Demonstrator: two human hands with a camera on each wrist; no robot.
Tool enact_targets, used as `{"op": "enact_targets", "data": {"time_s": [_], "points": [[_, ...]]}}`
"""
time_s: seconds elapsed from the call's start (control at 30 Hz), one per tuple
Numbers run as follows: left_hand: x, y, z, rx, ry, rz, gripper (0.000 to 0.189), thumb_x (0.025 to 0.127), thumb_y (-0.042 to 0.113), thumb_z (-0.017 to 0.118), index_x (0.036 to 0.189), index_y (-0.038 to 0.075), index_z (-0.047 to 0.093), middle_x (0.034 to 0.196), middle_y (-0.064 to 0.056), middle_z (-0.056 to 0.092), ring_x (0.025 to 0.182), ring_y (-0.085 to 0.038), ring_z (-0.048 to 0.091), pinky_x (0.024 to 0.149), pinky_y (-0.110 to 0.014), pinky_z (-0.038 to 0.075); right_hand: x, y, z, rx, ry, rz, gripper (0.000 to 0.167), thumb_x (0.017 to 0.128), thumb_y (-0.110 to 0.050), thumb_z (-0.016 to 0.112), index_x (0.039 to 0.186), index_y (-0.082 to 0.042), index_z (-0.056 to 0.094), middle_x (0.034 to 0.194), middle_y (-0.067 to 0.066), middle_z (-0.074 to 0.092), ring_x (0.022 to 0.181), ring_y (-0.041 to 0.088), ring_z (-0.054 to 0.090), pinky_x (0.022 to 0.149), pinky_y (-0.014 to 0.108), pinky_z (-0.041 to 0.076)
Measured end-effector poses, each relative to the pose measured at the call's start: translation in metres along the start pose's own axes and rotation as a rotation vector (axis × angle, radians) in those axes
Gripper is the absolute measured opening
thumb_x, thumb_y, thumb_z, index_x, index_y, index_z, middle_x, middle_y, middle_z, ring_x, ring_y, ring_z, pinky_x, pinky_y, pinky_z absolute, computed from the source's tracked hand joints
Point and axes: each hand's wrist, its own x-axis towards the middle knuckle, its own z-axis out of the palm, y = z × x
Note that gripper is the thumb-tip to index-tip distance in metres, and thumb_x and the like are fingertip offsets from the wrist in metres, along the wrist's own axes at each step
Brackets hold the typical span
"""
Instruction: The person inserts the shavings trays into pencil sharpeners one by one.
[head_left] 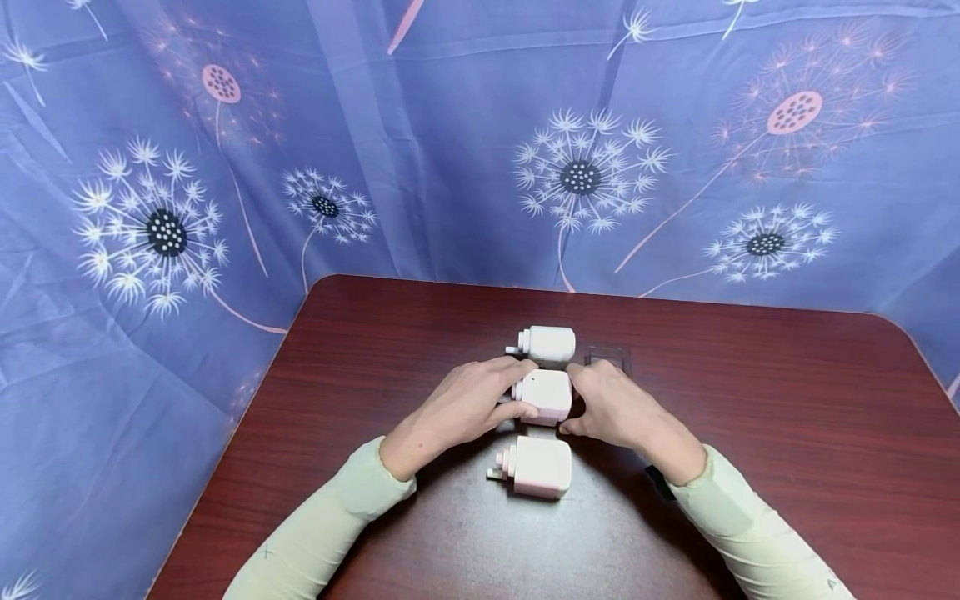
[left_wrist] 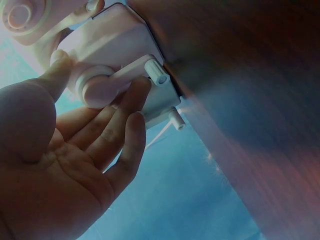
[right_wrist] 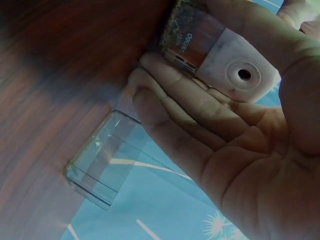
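Observation:
Three white-pink crank pencil sharpeners lie in a row. My left hand [head_left: 468, 400] grips the middle pencil sharpener [head_left: 546, 393], thumb near its side and fingers by its crank [left_wrist: 132, 72]. From the other end my right hand [head_left: 618, 404] holds the same sharpener, its thumb and fingers on either side of the face with the pencil hole [right_wrist: 244, 75]. A see-through shavings drawer [right_wrist: 200, 42] marked "deli" shows at this sharpener, with shavings at its far end. The far sharpener [head_left: 551, 344] and the near sharpener [head_left: 542, 467] stand untouched.
A loose clear plastic tray [right_wrist: 107, 160] lies on the table beyond my right hand. The dark red wooden table [head_left: 787, 400] runs back to a blue dandelion-print cloth [head_left: 450, 167]. A small black thing [head_left: 660, 482] shows under the right wrist.

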Motion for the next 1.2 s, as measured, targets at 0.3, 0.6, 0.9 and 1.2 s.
{"op": "enact_targets", "data": {"time_s": [0.3,0.6,0.9,1.2], "points": [[-0.0007,0.0021,-0.0023,-0.009,-0.002,0.000,0.063,0.101,0.051,0.066,0.151,0.014,0.057,0.138,-0.001,0.067,0.117,-0.018,0.069,0.093,-0.039,0.058,0.0010,-0.0017,-0.0005,0.010,-0.008,0.023,0.045,0.068,-0.018,0.101,0.086,-0.006,0.062,0.072,0.000,0.060,0.063,0.012,0.055,0.056,0.031,0.049],[-0.0008,0.0017,-0.0018,-0.016,-0.002,-0.001,0.063,0.101,0.050,0.067,0.151,0.015,0.057,0.140,-0.002,0.067,0.119,-0.019,0.069,0.094,-0.039,0.058,0.0027,-0.0014,0.0011,0.013,-0.018,0.041,0.045,0.067,-0.018,0.101,0.087,-0.007,0.063,0.072,-0.002,0.060,0.063,0.012,0.056,0.057,0.031,0.050],[-0.0002,0.0014,-0.0020,-0.017,0.002,0.005,0.060,0.101,0.050,0.067,0.149,0.016,0.058,0.136,0.000,0.068,0.111,-0.017,0.070,0.089,-0.038,0.058,0.0040,-0.0021,0.0019,0.023,-0.014,0.042,0.047,0.066,-0.019,0.102,0.088,-0.007,0.063,0.074,-0.002,0.062,0.065,0.014,0.059,0.060,0.034,0.053],[-0.0003,0.0010,-0.0018,-0.020,0.003,0.005,0.060,0.101,0.050,0.067,0.149,0.016,0.058,0.135,0.000,0.068,0.111,-0.016,0.069,0.089,-0.037,0.058,0.0046,-0.0026,0.0013,0.029,-0.018,0.048,0.047,0.066,-0.018,0.102,0.090,-0.007,0.063,0.076,-0.001,0.063,0.067,0.014,0.060,0.061,0.035,0.053]]}}
